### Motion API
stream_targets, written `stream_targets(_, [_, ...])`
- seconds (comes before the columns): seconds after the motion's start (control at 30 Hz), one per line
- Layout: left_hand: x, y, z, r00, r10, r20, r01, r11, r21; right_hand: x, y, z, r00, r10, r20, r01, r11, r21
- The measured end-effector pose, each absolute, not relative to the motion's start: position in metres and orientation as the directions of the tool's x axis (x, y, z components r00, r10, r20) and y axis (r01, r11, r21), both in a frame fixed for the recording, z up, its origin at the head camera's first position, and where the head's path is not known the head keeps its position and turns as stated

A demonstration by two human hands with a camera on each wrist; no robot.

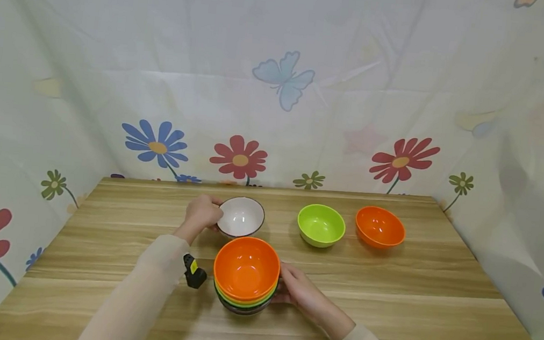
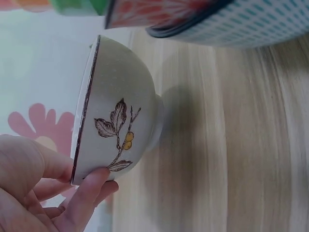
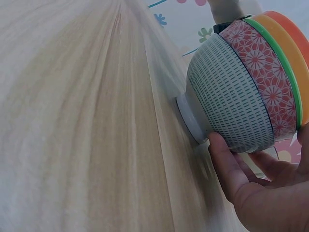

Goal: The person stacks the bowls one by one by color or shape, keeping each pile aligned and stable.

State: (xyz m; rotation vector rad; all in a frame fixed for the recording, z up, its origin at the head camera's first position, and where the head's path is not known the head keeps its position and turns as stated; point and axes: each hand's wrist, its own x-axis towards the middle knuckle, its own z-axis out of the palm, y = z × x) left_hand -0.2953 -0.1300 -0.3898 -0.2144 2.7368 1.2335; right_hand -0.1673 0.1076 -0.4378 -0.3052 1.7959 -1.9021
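My left hand [image 1: 203, 213] pinches the rim of a white bowl [image 1: 241, 217] with a dark edge. On its outside, the left wrist view shows a painted sprig [image 2: 119, 123] with brown leaves and yellow berries. Nearer to me is a stack of nested bowls [image 1: 247, 273], with an orange one on top. Beneath that come a yellow-orange rim [image 3: 292, 65], a green rim [image 3: 289, 79] and a patterned bowl [image 3: 231, 92] with a red floral band. My right hand [image 1: 302, 291] holds the stack from its right side, fingertips low by the foot. Whether the foot touches the table is unclear.
A green bowl [image 1: 320, 225] and an orange bowl [image 1: 380, 227] stand side by side toward the back right of the wooden table [image 1: 415, 307]. A floral cloth [image 1: 284, 25] hangs behind the table and along both sides.
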Motion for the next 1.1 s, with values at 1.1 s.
stream_targets(1.1, [-0.289,-0.153,-0.346,-0.994,-0.052,-0.094,-0.097,0.812,0.575,-0.168,0.109,-0.44,-0.836,-0.525,-0.16,0.193,-0.008,-0.981])
